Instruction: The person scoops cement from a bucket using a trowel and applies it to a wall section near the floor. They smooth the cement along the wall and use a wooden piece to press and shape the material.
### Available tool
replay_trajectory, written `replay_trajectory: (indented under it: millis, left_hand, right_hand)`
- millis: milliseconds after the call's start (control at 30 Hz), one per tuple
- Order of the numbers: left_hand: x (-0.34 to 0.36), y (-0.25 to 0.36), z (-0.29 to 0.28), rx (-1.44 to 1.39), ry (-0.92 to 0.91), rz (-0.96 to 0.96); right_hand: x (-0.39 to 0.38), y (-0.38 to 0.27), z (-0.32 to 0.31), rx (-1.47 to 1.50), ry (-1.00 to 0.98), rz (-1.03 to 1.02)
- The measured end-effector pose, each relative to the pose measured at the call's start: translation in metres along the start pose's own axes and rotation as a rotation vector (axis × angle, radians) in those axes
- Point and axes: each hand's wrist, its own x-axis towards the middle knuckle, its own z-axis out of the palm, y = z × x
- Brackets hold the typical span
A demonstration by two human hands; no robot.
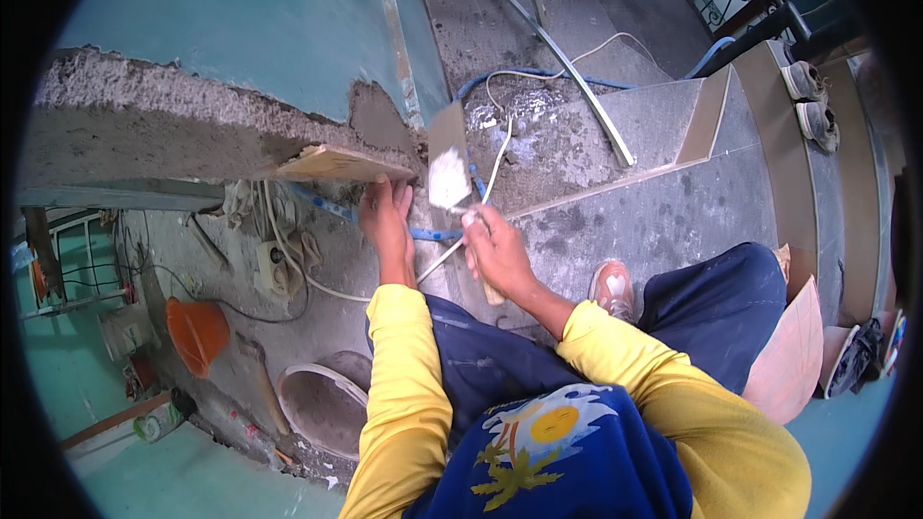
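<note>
My left hand (387,221) is raised against the edge of a thin wooden board (336,164), thumb and fingers at its right end, holding it against the broken wall edge. Rough grey mortar (378,117) covers the wall corner just above the board. In my right hand (497,252) is a trowel (449,179), its wooden handle wrapped by my fingers. The trowel's blade points away from me, up beside the wall corner, and its face shines white. Part of the handle shows below my fist.
An orange bucket (197,336), a large round tub (322,410) and a hammer (261,386) are on the floor at left. Cables and a blue hose (435,234) cross the floor. A long metal bar (567,67) lies ahead; shoes (817,123) sit on the steps at right.
</note>
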Motion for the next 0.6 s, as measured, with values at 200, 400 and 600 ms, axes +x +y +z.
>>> replay_trajectory:
  millis: [200,400,600]
  left_hand:
    - [0.008,-0.003,-0.010,0.014,0.059,-0.012]
    - [0.007,-0.004,-0.005,0.003,-0.001,-0.020]
    - [0.000,-0.004,-0.006,0.055,0.042,-0.010]
  right_hand:
    - [0.005,0.002,-0.002,-0.215,-0.092,0.046]
    - [0.010,0.028,0.001,-0.308,-0.041,-0.130]
    - [0.001,0.010,-0.003,-0.296,-0.049,-0.096]
